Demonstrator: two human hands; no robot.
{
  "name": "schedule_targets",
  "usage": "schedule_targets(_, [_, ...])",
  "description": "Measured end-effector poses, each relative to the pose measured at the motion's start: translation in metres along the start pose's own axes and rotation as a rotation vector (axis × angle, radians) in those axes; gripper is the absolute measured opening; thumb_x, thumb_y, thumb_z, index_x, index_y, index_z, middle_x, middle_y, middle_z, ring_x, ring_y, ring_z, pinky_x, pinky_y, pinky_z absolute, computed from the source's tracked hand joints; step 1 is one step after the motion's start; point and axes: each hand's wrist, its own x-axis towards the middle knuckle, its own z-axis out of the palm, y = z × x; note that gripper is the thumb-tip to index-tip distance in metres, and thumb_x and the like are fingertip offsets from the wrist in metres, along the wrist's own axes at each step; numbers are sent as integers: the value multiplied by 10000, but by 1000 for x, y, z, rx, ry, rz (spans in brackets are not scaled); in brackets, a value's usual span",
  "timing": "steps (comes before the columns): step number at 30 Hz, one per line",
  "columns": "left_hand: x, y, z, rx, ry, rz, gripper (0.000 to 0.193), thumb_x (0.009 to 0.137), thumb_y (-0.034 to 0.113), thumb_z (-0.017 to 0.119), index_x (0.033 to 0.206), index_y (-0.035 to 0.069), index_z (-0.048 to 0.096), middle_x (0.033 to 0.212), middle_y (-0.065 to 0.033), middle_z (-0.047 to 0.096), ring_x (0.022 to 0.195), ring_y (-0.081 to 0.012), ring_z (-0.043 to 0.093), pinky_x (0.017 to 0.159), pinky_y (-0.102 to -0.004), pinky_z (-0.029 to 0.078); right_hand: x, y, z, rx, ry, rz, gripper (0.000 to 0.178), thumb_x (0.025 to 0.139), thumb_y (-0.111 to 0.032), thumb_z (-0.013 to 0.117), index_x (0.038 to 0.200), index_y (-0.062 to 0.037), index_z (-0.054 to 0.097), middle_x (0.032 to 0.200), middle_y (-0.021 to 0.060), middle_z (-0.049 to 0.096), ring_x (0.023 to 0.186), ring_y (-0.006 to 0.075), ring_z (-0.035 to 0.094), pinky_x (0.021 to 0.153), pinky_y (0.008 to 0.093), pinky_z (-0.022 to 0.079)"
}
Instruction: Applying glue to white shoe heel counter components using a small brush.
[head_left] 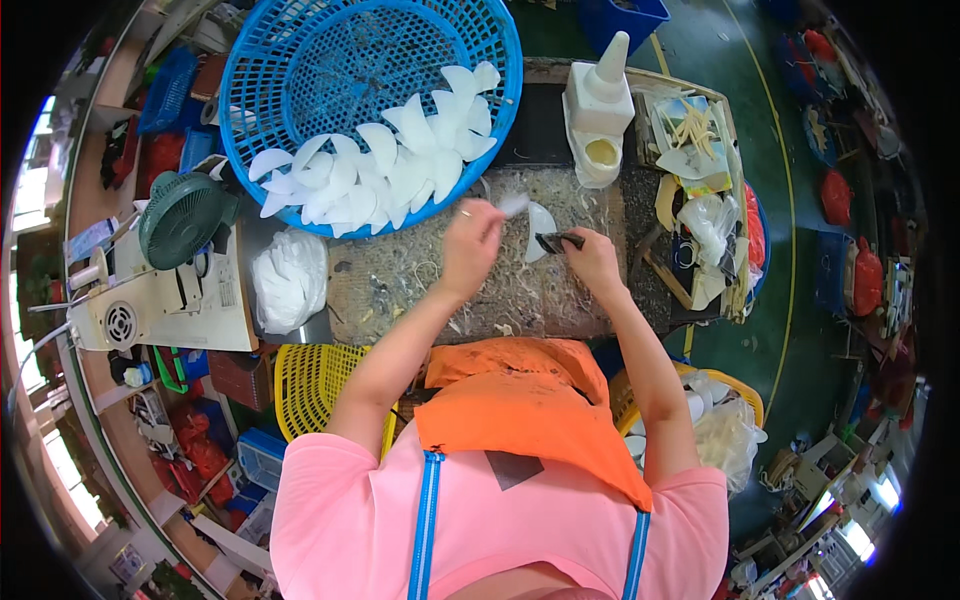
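My left hand (472, 245), a ring on one finger, pinches a thin white piece (513, 205) that is smeared by motion. A white half-moon piece (540, 222) lies on the glue-stained work board (430, 290), between my hands. My right hand (597, 262) is closed on a small dark flat tool (557, 242). The tool's tip is over the half-moon piece's lower part; whether it is a brush or a scraper I cannot tell. Beyond my left hand stands a large blue plastic basket (370, 62), with many white half-moon pieces (385, 170) heaped on its near side.
A white bottle with a cone-shaped top (600, 95) stands at the board's far right. A green fan (185, 220) and a white plastic bag (290, 280) sit at left. Right, a tray (690, 125) holds pale strips. A yellow basket (310, 390) stands by my lap.
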Motion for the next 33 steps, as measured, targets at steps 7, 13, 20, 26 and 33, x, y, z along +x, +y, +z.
schedule_targets(7, [118, -57, -55, 289, 320, 126, 113, 754, 33, 599, 866, 41, 610, 872, -117, 598, 860, -286, 576, 768, -360, 453, 26, 0, -3, -73, -73, 79, 219, 757, -184, 627, 907, -26, 647, 829, 207, 632, 809, 395, 593, 712, 441, 477])
schedule_targets(13, [114, -73, -22, 553, 112, 74, 235, 732, 74, 594, 963, 56, 633, 987, -138, 603, 968, -335, 549, 862, -428, 428, 36, 3, -3, -85, -49, -448, 223, 736, -66, 574, 947, -53, 646, 909, 142, 601, 896, 327, 581, 748, 401, 470])
schedule_targets(20, [33, -54, 74, 332, -620, 52, 319, 668, 28, 633, 983, 64, 590, 1122, -138, 526, 1007, -328, 513, 788, -423, 445, -13, 12, -8, -218, -157, -268, 120, 758, -105, 561, 848, -73, 635, 827, 133, 589, 793, 317, 594, 692, 410, 484])
schedule_targets(26, [26, -67, 70, 336, -644, -100, 228, 648, 47, 660, 861, 59, 582, 953, -124, 574, 901, -328, 551, 727, -421, 449, 86, -4, -45, -189, 457, -168, 141, 789, -189, 595, 878, -86, 634, 852, 134, 597, 792, 346, 599, 687, 430, 478])
schedule_targets(33, [38, 35, -41, 108, -109, 264, 209, 651, -80, 623, 817, 46, 600, 873, -104, 616, 803, -298, 605, 692, -357, 485, 131, 60, -72, -118, 240, 94, 240, 762, -252, 648, 932, -83, 653, 821, 150, 660, 754, 289, 649, 683, 380, 499])
